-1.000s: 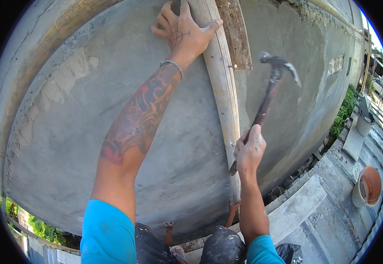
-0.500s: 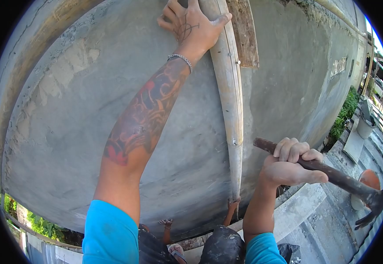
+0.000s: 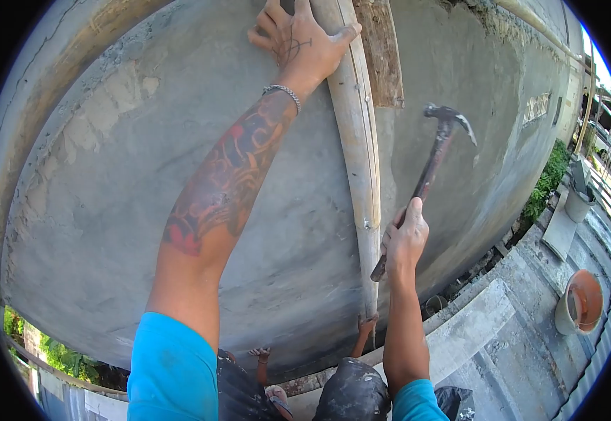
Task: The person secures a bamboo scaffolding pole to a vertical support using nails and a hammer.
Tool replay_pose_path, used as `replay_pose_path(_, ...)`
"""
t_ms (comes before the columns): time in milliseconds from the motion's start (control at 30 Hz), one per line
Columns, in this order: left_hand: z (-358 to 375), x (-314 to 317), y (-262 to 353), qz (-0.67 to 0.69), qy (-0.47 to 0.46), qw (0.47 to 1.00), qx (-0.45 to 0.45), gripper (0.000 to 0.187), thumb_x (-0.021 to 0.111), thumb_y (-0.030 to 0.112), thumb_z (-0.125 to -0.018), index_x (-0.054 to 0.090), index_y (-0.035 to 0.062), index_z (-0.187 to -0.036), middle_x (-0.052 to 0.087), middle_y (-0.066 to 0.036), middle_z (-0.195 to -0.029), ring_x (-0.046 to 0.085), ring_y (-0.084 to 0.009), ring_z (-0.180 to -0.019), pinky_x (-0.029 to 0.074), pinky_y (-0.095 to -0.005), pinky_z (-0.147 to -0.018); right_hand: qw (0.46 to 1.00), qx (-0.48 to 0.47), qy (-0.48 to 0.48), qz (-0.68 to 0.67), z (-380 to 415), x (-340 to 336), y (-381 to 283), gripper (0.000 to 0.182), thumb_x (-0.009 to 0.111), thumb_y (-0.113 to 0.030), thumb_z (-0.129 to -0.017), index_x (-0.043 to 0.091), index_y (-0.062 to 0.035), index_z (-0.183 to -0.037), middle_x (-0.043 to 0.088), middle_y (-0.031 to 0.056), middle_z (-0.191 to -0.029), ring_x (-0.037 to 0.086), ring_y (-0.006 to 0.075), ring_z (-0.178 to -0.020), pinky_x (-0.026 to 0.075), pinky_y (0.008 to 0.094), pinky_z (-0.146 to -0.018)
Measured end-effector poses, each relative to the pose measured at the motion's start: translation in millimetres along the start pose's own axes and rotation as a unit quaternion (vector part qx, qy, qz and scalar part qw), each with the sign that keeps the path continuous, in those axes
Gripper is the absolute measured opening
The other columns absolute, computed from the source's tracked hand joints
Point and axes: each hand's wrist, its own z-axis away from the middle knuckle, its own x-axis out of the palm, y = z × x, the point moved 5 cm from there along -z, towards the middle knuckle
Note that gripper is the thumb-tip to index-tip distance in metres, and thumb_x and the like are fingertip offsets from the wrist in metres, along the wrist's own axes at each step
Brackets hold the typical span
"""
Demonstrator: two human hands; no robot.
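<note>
My right hand (image 3: 405,238) is wrapped round the handle of a claw hammer (image 3: 435,158), raised in front of the wall with its head up. My left hand (image 3: 305,38) presses against a long pale pole (image 3: 361,168), bamboo or wood, that stands upright along the grey plastered wall (image 3: 291,231). Its thumb lies across the pole and its fingers are bent at the left side, the tips partly out of frame. Nails or studs show on the pole. Low down, another person's hand (image 3: 367,324) touches the pole's bottom end.
A rough wooden board (image 3: 379,56) is beside the pole's top. Another person's second hand (image 3: 260,353) is against the wall below. An orange-rimmed bucket (image 3: 579,302) stands on corrugated roofing at right; a grey bucket (image 3: 580,200) is farther back. A plank (image 3: 470,330) lies along the wall's foot.
My right hand has swung the hammer from the right, where its head was low, to upright before the wall. The pole's top and my left hand have shifted slightly left in view.
</note>
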Motion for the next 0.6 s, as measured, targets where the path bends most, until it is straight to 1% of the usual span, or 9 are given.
replay_pose_path(67,2,5,-2,-0.017,0.019,1.000,0.008,0.084,0.078,0.040,-0.070,0.043,0.0046,-0.137,0.036,-0.023,-0.136,0.027,-0.0388,-0.131,0.016,-0.0570,-0.105,0.983,-0.120,0.051,-0.131,9,-17,-1,0.056,0.037,-0.061,-0.097,0.038,-0.0097,-0.074,0.037,-0.0004,-0.053,0.033,0.0097,-0.038,0.026,0.0248,-0.033)
replay_pose_path(133,2,1,2,-0.014,0.013,1.000,0.001,0.083,0.078,0.040,-0.071,0.043,0.0053,-0.137,0.036,-0.022,-0.136,0.026,-0.0385,-0.131,0.015,-0.0566,-0.105,0.937,-0.218,0.091,-0.256,29,-27,-9,0.059,0.035,-0.067,-0.094,0.038,-0.0099,-0.078,0.036,-0.0002,-0.052,0.032,0.0094,-0.038,0.025,0.0233,-0.033)
replay_pose_path(233,5,-10,13,0.001,-0.070,0.995,-0.070,0.087,0.078,0.040,-0.071,0.039,0.0014,-0.139,0.039,-0.024,-0.133,0.035,-0.0395,-0.126,0.024,-0.0545,-0.104,0.940,-0.226,0.092,-0.239,53,-61,13,0.063,0.032,-0.073,-0.090,0.037,-0.0104,-0.082,0.035,0.0004,-0.052,0.030,0.0095,-0.038,0.025,0.0232,-0.032)
replay_pose_path(267,10,-4,12,0.020,-0.086,0.993,-0.081,0.089,0.078,0.039,-0.071,0.036,-0.0004,-0.140,0.041,-0.025,-0.131,0.038,-0.0400,-0.123,0.028,-0.0535,-0.103,0.952,-0.209,0.077,-0.209,62,-77,28,0.062,0.036,-0.072,-0.090,0.037,-0.0106,-0.082,0.035,0.0011,-0.053,0.030,0.0099,-0.038,0.025,0.0240,-0.032)
replay_pose_path(333,28,14,12,0.061,-0.125,0.985,-0.104,0.093,0.078,0.037,-0.072,0.031,-0.0041,-0.141,0.045,-0.026,-0.126,0.045,-0.0408,-0.117,0.035,-0.0516,-0.100,0.974,-0.115,0.101,-0.166,82,-109,57,0.057,0.044,-0.066,-0.092,0.038,-0.0100,-0.081,0.036,0.0011,-0.055,0.034,0.0109,-0.040,0.028,0.0236,-0.034)
replay_pose_path(367,31,8,18,0.071,-0.047,0.995,-0.061,0.098,0.077,0.033,-0.073,0.023,-0.0079,-0.143,0.047,-0.028,-0.124,0.050,-0.0421,-0.112,0.041,-0.0498,-0.097,0.981,-0.088,0.114,-0.131,89,-125,67,0.056,0.045,-0.064,-0.093,0.038,-0.0096,-0.081,0.036,0.0012,-0.055,0.034,0.0110,-0.041,0.028,0.0239,-0.035)
replay_pose_path(400,32,9,18,0.071,-0.060,0.993,-0.073,0.098,0.077,0.033,-0.073,0.022,-0.0077,-0.143,0.046,-0.029,-0.126,0.050,-0.0422,-0.114,0.040,-0.0497,-0.098,0.985,-0.058,0.130,-0.095,96,-138,75,0.055,0.045,-0.062,-0.093,0.039,-0.0093,-0.080,0.037,0.0013,-0.055,0.035,0.0110,-0.041,0.029,0.0242,-0.036)
replay_pose_path(467,30,11,19,0.071,-0.098,0.987,-0.103,0.099,0.077,0.032,-0.073,0.021,-0.0072,-0.144,0.044,-0.030,-0.128,0.048,-0.0422,-0.117,0.039,-0.0497,-0.099,0.990,-0.047,0.128,-0.041,110,-159,78,0.053,0.045,-0.059,-0.095,0.039,-0.0090,-0.080,0.036,0.0011,-0.055,0.035,0.0111,-0.041,0.030,0.0249,-0.036)
replay_pose_path(600,34,19,16,0.105,-0.027,0.990,-0.095,0.101,0.078,0.035,-0.071,0.023,-0.0079,-0.143,0.046,-0.031,-0.125,0.047,-0.0436,-0.117,0.038,-0.0503,-0.100,0.985,-0.031,0.167,0.001,119,-191,75,0.051,0.040,-0.055,-0.098,0.039,-0.0090,-0.078,0.033,0.0005,-0.054,0.032,0.0107,-0.041,0.029,0.0259,-0.036)
